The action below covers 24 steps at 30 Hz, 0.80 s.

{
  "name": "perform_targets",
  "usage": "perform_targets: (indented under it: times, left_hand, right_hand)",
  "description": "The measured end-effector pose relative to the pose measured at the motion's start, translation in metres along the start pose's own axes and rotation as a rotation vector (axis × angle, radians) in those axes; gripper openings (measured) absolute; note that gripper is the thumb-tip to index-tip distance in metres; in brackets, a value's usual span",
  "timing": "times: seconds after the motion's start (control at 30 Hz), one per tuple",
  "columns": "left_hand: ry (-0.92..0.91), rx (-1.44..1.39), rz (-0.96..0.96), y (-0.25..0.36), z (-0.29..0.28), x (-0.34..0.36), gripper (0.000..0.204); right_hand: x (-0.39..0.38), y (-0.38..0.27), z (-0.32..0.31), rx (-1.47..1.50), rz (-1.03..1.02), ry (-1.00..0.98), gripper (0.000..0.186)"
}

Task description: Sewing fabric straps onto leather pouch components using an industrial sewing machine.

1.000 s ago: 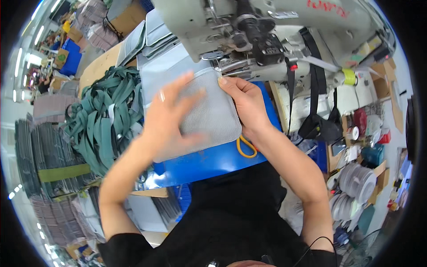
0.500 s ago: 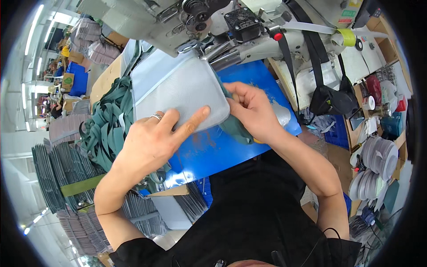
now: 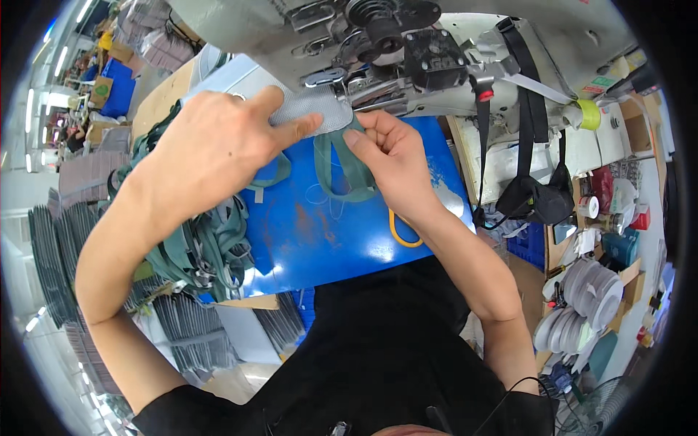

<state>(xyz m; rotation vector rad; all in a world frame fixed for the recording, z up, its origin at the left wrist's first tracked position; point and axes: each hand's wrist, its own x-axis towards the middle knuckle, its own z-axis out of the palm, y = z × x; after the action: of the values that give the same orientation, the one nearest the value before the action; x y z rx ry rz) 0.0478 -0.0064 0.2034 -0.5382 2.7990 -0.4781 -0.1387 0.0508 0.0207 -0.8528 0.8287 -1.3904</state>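
My left hand (image 3: 211,149) lies on a light grey mesh fabric panel (image 3: 323,104), thumb stretched toward its near corner and fingers apart; its fingertips are partly hidden. The panel's far side reaches under the head of a sewing machine (image 3: 378,51). At the panel's right corner, my right hand (image 3: 389,149) pinches a dark green strap (image 3: 352,178), its fingers closed close to the machine's foot. The strap hangs in a loop over a blue work surface (image 3: 313,251). Another green strap end with a white tag lies left of it.
A yellow scissor handle (image 3: 403,232) lies near my right wrist. Tangled green straps (image 3: 203,247) pile at the left edge, above stacks of grey panels (image 3: 193,330). A black strap and pouch (image 3: 538,196) hang at the right, beyond which stand white ribbon rolls (image 3: 589,294).
The panel has moved away and to the left, further beneath the machine head, turning as it went. Both hands went with it. The strap loop and scissor handle show more now.
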Motion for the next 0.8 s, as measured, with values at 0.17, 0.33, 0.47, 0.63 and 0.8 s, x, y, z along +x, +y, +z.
perform_targets:
  times: [0.17,0.33,0.47,0.63,0.8]
  left_hand:
    - [0.014,0.072,-0.041,0.009,0.003,0.001,0.06]
    - [0.007,0.085,-0.076,0.022,0.004,0.005,0.062]
    - [-0.029,0.068,-0.211,0.044,0.008,0.009,0.059]
    - [0.042,-0.024,-0.338,0.071,0.014,0.02,0.044]
    - [0.13,-0.211,-0.512,0.092,0.024,0.049,0.026]
  right_hand:
    - [0.0,0.002,0.002,0.067,-0.009,0.029,0.016]
    - [0.002,0.003,0.001,0.033,-0.046,-0.003,0.017]
    - [0.0,0.004,0.002,0.051,-0.057,0.017,0.017]
    - [0.0,0.005,0.002,0.044,-0.054,0.023,0.017]
    - [0.002,0.009,0.003,-0.028,-0.141,0.048,0.017]
